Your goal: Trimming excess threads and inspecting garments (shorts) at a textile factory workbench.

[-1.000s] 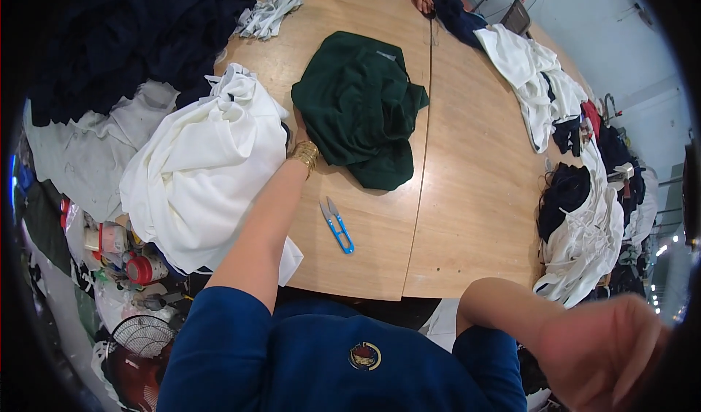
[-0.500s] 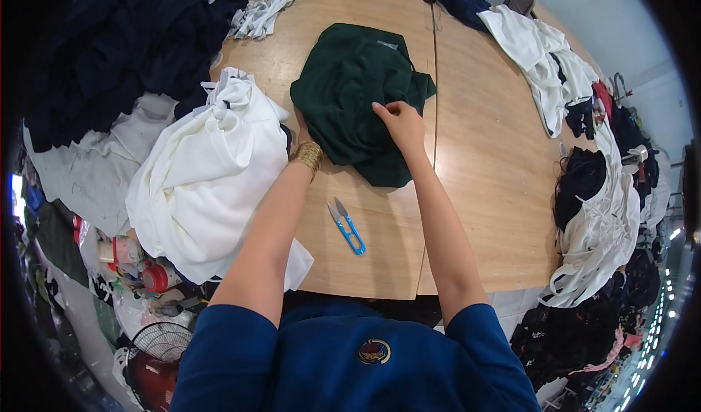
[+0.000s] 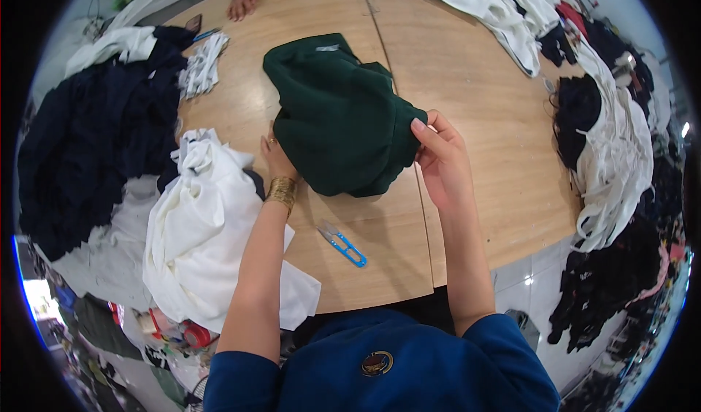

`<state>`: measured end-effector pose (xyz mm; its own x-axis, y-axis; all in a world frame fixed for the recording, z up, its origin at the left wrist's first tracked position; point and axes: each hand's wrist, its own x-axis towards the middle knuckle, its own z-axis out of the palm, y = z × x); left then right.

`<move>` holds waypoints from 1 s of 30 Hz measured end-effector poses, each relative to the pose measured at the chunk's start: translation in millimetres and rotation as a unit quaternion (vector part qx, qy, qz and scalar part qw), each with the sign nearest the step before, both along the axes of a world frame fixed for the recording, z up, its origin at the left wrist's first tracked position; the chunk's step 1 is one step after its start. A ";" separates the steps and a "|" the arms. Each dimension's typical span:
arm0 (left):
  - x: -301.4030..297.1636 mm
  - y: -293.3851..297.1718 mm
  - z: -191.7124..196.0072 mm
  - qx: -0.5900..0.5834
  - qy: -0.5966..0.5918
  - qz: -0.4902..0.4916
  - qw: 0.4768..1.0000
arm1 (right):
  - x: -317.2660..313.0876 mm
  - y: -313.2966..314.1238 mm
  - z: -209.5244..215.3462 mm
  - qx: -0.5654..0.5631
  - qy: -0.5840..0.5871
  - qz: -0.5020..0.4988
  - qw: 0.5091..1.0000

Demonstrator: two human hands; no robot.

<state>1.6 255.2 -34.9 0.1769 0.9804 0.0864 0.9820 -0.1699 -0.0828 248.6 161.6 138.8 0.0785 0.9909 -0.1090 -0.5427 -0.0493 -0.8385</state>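
A dark green garment [image 3: 336,113] lies bunched on the wooden table [image 3: 475,91] in front of me. My right hand [image 3: 440,160] pinches the garment's right edge between thumb and fingers. My left hand [image 3: 276,155], with a gold bracelet on the wrist, grips the garment's left lower edge, its fingers partly hidden under the cloth. Small blue-handled thread snips [image 3: 342,243] lie on the table just below the garment, between my forearms.
A heap of white cloth [image 3: 204,244] lies left of my left arm, dark navy clothes [image 3: 95,142] beyond it. White and black garments [image 3: 606,142] pile along the right edge. Another person's hand [image 3: 241,5] rests at the far side.
My right hand came up from below the table edge and took hold of the green garment's right side. The left hand stayed on its left edge. The view shifted closer.
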 end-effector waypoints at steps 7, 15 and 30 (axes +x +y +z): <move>2.2 -2.9 9.5 0.018 -0.054 0.002 0.998 | 1.5 -32.8 28.0 0.023 0.010 -0.050 0.998; -4.2 1.4 -3.3 0.047 -0.095 0.011 0.994 | -1.1 -49.0 35.0 0.112 -0.133 -0.068 0.982; -1.3 0.7 1.9 0.055 -0.094 0.014 0.994 | 5.3 -61.1 48.4 0.099 -0.237 -0.078 0.963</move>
